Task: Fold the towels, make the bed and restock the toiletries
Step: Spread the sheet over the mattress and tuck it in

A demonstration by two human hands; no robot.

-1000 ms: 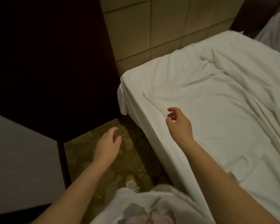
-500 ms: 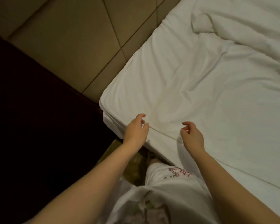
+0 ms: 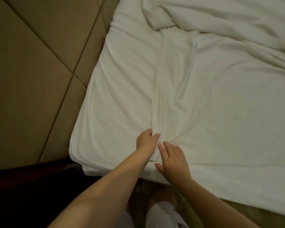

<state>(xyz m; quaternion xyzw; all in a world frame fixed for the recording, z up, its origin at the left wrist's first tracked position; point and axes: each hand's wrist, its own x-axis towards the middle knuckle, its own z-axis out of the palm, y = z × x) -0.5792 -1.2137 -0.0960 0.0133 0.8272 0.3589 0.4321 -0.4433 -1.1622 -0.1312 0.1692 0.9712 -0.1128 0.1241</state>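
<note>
A white bed sheet [image 3: 212, 112] covers the mattress and fills the right of the view. My left hand [image 3: 146, 141] is closed on a bunched fold of this sheet near the bed's near edge, and a long ridge of cloth runs from the fist up the bed. My right hand [image 3: 173, 157] lies flat beside it on the sheet, fingers spread, holding nothing. A rumpled white duvet [image 3: 220, 15] is heaped at the top of the bed.
A padded tan headboard panel [image 3: 36, 71] with stitched seams stands along the left side of the bed. Below it is dark wooden furniture [image 3: 31, 195]. Patterned carpet [image 3: 247, 209] and my white shirt [image 3: 161, 216] show at the bottom.
Both hands came down onto the sheet near the bed's corner. My left hand closed on a fold of sheet; my right hand opened flat beside it. The view moved closer over the bed.
</note>
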